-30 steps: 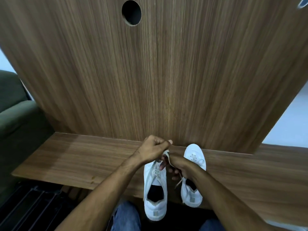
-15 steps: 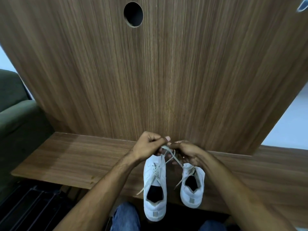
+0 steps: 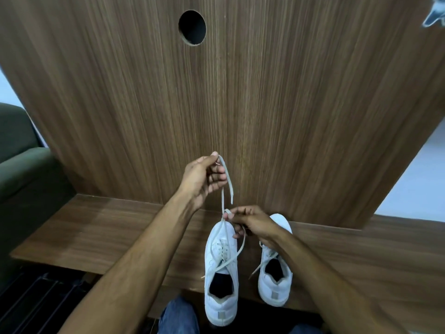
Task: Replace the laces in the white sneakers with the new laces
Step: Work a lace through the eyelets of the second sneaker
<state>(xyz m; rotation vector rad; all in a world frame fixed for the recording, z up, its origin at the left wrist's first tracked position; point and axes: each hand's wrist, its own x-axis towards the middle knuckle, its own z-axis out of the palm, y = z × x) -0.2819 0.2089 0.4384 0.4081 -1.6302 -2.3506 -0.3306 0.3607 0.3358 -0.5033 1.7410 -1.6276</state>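
Two white sneakers stand side by side on a low wooden ledge (image 3: 96, 227), toes toward the wooden panel. The left sneaker (image 3: 220, 307) has its heel hanging over the ledge's front edge. A pale lace (image 3: 227, 179) runs up from its eyelets. My left hand (image 3: 204, 177) is raised above the shoe and pinches one end of that lace. My right hand (image 3: 252, 222) sits lower, just over the toes, pinching the lace where its strands cross. The right sneaker (image 3: 274, 280) is partly hidden by my right wrist; loose lace ends trail from it.
A tall wooden panel (image 3: 289, 104) with a round cable hole (image 3: 192, 27) rises right behind the ledge. A green sofa (image 3: 26, 174) stands at the left. My knees in blue jeans (image 3: 179, 317) show at the bottom edge. Dark slats (image 3: 36, 300) lie lower left.
My left hand has risen well above the shoes, drawing the lace up with it. My right hand has stayed low near the toes, holding the lace.
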